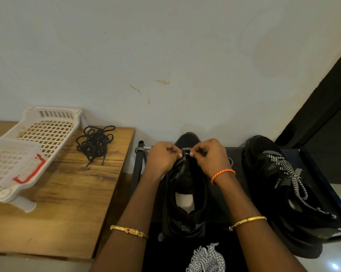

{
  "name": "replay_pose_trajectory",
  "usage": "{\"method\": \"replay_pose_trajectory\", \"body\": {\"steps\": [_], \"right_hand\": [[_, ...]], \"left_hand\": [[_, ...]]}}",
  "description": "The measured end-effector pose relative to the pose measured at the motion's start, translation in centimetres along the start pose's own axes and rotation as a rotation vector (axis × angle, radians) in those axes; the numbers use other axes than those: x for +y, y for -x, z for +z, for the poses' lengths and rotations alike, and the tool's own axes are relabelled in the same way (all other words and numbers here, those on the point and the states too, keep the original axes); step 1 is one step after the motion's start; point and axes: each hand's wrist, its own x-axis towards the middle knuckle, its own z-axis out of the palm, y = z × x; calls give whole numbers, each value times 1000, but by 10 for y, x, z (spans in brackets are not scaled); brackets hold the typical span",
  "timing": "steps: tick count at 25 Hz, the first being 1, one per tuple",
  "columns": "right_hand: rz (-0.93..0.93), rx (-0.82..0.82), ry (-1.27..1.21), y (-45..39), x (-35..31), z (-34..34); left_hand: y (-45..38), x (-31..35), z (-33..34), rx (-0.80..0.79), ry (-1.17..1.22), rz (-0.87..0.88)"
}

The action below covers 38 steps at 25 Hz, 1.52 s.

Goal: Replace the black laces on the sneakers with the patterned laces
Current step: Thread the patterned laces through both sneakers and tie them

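Both the left hand (161,157) and right hand (211,156) have fingers pinched on the patterned lace (231,161) over the middle sneaker (185,193), the laced sneaker (279,185) to their right, black laces (95,143) left near the tabletop (67,203) edge.

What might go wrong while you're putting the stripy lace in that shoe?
Left hand and right hand both pinch the black-and-white patterned lace near the toe of the black middle sneaker. Uneven pulling may leave one end short. The sneaker might also tip on the narrow black rack, since nothing else steadies it.
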Motion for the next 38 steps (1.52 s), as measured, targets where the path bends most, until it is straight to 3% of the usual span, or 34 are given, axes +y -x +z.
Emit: {"method": "replay_pose_trajectory", "body": {"steps": [4, 11, 18, 23, 29, 32, 35, 38], "right_hand": [[109, 8, 97, -7, 1, 18], [329, -39, -54, -9, -1, 31], [463, -132, -363, -14, 9, 38], [438, -172, -603, -7, 3, 24], [355, -188, -326, -9, 8, 29], [338, -27, -246, -6, 3, 24], [259, 133, -288, -6, -1, 12], [246, 76, -283, -3, -8, 7]], "left_hand": [[-2, -2, 2, 32, -13, -39], [-5, -7, 1, 30, 66, -79], [-6, -9, 1, 15, 69, -56], [-4, -6, -1, 17, -6, 1], [-2, -1, -6, -37, -21, -22], [2, 4, -10, -106, -1, -51], [6, 9, -7, -160, -126, -24], [9, 13, 0, -87, -294, 38]]}}
